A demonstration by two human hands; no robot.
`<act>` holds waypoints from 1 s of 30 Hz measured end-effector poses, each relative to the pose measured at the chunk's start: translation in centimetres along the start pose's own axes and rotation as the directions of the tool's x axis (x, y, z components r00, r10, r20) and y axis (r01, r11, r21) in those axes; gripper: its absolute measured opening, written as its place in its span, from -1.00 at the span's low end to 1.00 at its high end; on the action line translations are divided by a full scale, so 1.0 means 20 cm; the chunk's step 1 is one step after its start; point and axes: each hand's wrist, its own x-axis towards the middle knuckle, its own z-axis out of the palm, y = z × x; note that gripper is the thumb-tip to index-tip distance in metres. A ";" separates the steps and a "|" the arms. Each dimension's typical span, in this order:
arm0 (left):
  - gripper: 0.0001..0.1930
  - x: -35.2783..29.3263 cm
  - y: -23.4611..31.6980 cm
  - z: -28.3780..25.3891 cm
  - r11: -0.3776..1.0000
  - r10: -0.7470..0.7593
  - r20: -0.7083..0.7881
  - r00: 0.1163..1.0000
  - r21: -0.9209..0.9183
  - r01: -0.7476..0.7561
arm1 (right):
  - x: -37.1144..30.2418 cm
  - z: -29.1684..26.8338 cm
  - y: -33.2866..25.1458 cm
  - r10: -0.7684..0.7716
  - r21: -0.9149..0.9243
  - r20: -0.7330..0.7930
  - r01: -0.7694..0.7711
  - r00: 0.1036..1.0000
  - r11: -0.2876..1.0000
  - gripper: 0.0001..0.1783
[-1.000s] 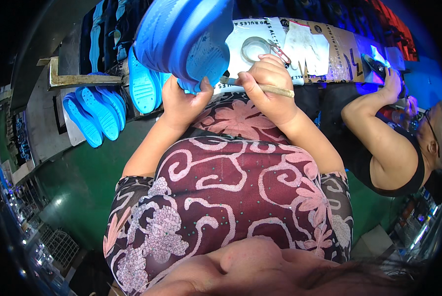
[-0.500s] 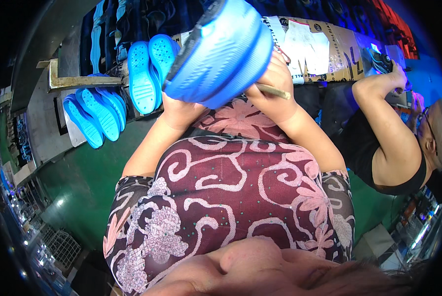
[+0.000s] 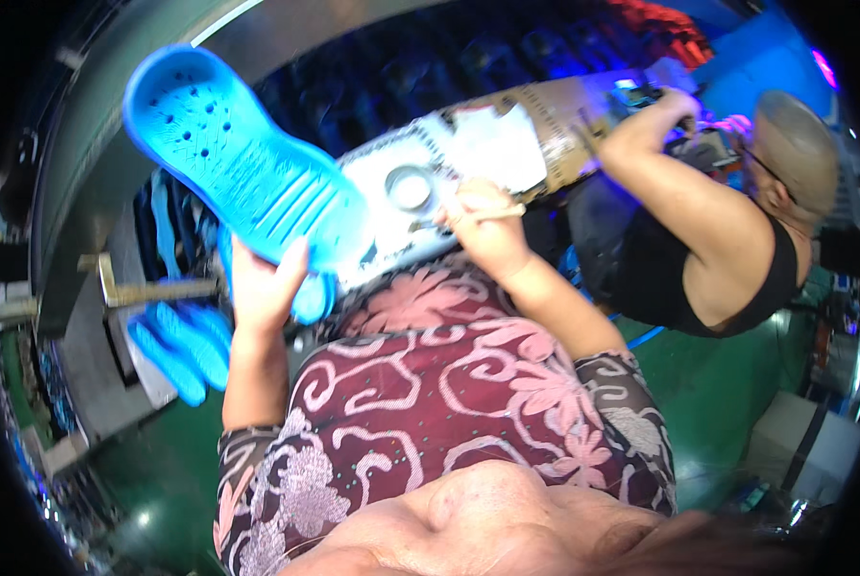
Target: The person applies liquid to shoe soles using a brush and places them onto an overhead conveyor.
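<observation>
My left hand [image 3: 268,293] grips the heel end of a bright blue shoe sole [image 3: 228,158], held up and tilted with its toe to the upper left. Small holes dot its toe area and ridges cross its middle. My right hand [image 3: 487,230] is closed around what looks like a brush with a pale wooden handle [image 3: 499,212]; its working end is blurred. Beside that hand, a round pot [image 3: 411,189] with whitish contents stands on a paper-covered cardboard surface [image 3: 521,154].
More blue soles [image 3: 175,350] rest at the left near a wooden bracket [image 3: 161,293]. To the right sits a person in a black top [image 3: 727,269], bent over work of their own. A metal beam [image 3: 84,163] runs along the upper left, and a box [image 3: 785,442] stands at the lower right.
My left hand has carried the sole leftward and turned it so its holed, ridged face shows. My right hand has come away from it to beside the pot, still holding the brush. The view has shifted.
</observation>
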 end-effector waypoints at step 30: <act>-0.64 0.20 -0.76 -0.44 0.856 -0.031 0.002 1.000 0.517 0.026 | -0.23 0.11 0.24 0.486 0.398 -0.124 -0.406 0.865 0.823 -0.66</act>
